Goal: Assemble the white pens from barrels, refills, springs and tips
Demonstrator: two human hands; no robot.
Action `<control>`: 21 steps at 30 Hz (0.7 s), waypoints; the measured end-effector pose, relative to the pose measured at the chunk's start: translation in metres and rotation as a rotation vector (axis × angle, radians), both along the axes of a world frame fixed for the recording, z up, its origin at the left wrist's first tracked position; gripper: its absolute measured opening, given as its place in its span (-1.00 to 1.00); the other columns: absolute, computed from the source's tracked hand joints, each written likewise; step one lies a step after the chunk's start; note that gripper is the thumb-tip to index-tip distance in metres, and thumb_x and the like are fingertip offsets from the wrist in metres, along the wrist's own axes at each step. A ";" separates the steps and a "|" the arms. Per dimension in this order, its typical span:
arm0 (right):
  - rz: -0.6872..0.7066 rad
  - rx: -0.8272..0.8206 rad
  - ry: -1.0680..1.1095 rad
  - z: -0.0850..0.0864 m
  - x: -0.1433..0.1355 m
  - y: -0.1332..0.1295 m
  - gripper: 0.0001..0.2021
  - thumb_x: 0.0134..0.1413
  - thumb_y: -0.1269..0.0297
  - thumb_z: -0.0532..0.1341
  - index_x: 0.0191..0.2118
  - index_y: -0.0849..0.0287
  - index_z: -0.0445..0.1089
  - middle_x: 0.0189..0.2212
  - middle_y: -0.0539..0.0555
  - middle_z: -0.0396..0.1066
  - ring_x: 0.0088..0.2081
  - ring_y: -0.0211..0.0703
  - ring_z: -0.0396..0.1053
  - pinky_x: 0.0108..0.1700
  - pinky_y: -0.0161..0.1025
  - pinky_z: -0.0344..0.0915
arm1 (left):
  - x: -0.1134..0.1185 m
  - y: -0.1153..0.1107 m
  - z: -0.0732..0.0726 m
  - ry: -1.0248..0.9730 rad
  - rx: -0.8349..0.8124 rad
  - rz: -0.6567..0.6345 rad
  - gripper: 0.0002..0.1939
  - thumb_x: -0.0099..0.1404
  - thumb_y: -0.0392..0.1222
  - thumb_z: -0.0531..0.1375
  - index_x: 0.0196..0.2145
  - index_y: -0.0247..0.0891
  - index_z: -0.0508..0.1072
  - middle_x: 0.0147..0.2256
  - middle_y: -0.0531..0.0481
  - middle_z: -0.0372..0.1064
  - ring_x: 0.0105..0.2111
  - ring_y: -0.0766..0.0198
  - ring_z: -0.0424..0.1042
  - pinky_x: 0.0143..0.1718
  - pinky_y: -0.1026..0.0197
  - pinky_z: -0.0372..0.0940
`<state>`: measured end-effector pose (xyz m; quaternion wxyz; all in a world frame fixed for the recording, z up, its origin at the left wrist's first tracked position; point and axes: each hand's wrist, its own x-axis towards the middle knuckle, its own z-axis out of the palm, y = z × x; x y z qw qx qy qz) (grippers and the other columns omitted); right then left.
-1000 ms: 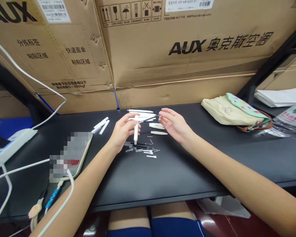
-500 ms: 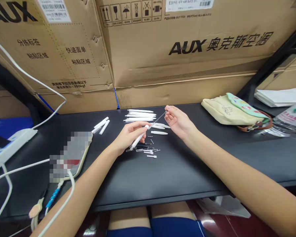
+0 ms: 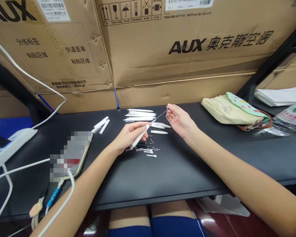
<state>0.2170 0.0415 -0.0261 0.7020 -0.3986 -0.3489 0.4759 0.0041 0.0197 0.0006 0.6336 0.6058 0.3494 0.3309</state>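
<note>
A white pen barrel [image 3: 139, 136] is gripped in my left hand [image 3: 128, 136], tilted with its upper end to the right. My right hand [image 3: 179, 120] pinches the far end of a thin refill [image 3: 160, 116], which slants from the barrel's upper end up to my fingertips. Behind my left hand lies a row of white pens [image 3: 140, 115]. Between my hands are several white barrel pieces [image 3: 159, 132]. Below my left hand lie dark refills [image 3: 146, 146], partly hidden, and small clear and white parts [image 3: 151, 156].
At the left are two or three white caps or tubes [image 3: 104, 127], a phone [image 3: 80, 148] with cables, and a power strip [image 3: 14, 144]. A cream pouch [image 3: 219, 110] and a plastic package [image 3: 292, 115] lie at the right. Cardboard boxes [image 3: 150, 65] stand behind the table.
My right hand has moved slightly right and up with the refill's end. The refill reaches a little further out of the barrel. My left hand has hardly moved.
</note>
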 end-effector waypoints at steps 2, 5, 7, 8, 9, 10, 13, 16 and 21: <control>0.011 -0.001 0.013 0.001 -0.001 -0.001 -0.82 -0.19 0.28 0.40 -0.44 0.09 0.38 -0.43 -0.06 0.48 -0.43 -0.33 0.42 -0.33 -0.37 0.46 | 0.000 0.000 -0.001 0.000 0.001 -0.001 -0.64 0.09 -0.06 0.30 -0.18 -0.29 0.53 -0.52 0.04 0.38 -0.53 0.38 0.35 -0.39 0.30 0.28; 0.073 -0.027 0.051 0.004 -0.006 -0.005 -0.81 -0.22 0.30 0.41 -0.47 0.10 0.38 -0.45 -0.08 0.47 -0.46 -0.38 0.40 -0.37 -0.42 0.44 | 0.001 -0.001 -0.002 0.009 -0.009 -0.012 -0.63 0.07 -0.04 0.31 -0.20 -0.30 0.53 -0.51 0.05 0.38 -0.52 0.39 0.35 -0.37 0.30 0.27; 0.139 -0.058 0.079 0.007 -0.011 -0.009 -0.79 -0.28 0.32 0.44 -0.49 0.12 0.39 -0.48 -0.10 0.46 -0.49 -0.42 0.38 -0.40 -0.47 0.40 | 0.001 -0.001 -0.002 0.029 -0.008 -0.022 -0.64 0.08 -0.03 0.30 -0.22 -0.32 0.52 -0.51 0.05 0.38 -0.51 0.39 0.35 -0.38 0.31 0.26; 0.175 -0.073 0.089 0.008 -0.014 -0.012 -0.78 -0.30 0.33 0.45 -0.49 0.13 0.40 -0.49 -0.11 0.45 -0.50 -0.44 0.37 -0.41 -0.49 0.39 | 0.001 -0.002 -0.001 0.043 -0.004 -0.028 -0.65 0.08 -0.03 0.30 -0.24 -0.33 0.51 -0.51 0.05 0.38 -0.51 0.39 0.35 -0.39 0.31 0.25; 0.210 -0.085 0.094 0.008 -0.017 -0.014 -0.78 -0.32 0.33 0.46 -0.49 0.14 0.41 -0.50 -0.11 0.45 -0.50 -0.45 0.37 -0.41 -0.51 0.37 | 0.002 -0.002 -0.001 0.057 0.002 -0.034 -0.66 0.09 -0.03 0.29 -0.25 -0.34 0.50 -0.51 0.05 0.38 -0.51 0.39 0.35 -0.39 0.32 0.25; 0.243 -0.095 0.095 0.009 -0.020 -0.017 -0.78 -0.32 0.33 0.46 -0.49 0.15 0.42 -0.50 -0.10 0.45 -0.49 -0.45 0.37 -0.40 -0.51 0.37 | 0.002 -0.002 -0.001 0.070 0.008 -0.039 -0.66 0.10 -0.02 0.28 -0.26 -0.34 0.50 -0.50 0.05 0.38 -0.50 0.39 0.34 -0.40 0.32 0.24; 0.310 -0.112 0.093 0.010 -0.025 -0.022 -0.80 -0.29 0.34 0.45 -0.48 0.16 0.44 -0.46 -0.07 0.49 -0.46 -0.44 0.40 -0.34 -0.50 0.37 | 0.002 -0.002 -0.001 0.088 0.016 -0.051 -0.67 0.11 -0.01 0.27 -0.27 -0.34 0.47 -0.50 0.05 0.37 -0.50 0.39 0.34 -0.42 0.33 0.21; 0.344 -0.113 0.082 0.011 -0.027 -0.023 -0.81 -0.28 0.35 0.44 -0.47 0.16 0.45 -0.42 -0.05 0.51 -0.43 -0.42 0.41 -0.30 -0.47 0.37 | 0.002 -0.002 -0.002 0.083 0.010 -0.062 -0.65 0.11 -0.01 0.27 -0.25 -0.33 0.45 -0.50 0.05 0.37 -0.50 0.38 0.35 -0.44 0.33 0.20; 0.391 -0.105 0.029 0.010 -0.026 -0.022 -0.81 -0.26 0.33 0.43 -0.44 0.18 0.45 -0.41 -0.03 0.51 -0.42 -0.40 0.40 -0.24 -0.40 0.36 | 0.002 -0.003 -0.002 0.086 0.014 -0.073 -0.64 0.11 0.00 0.27 -0.23 -0.33 0.45 -0.49 0.04 0.38 -0.49 0.38 0.35 -0.44 0.34 0.19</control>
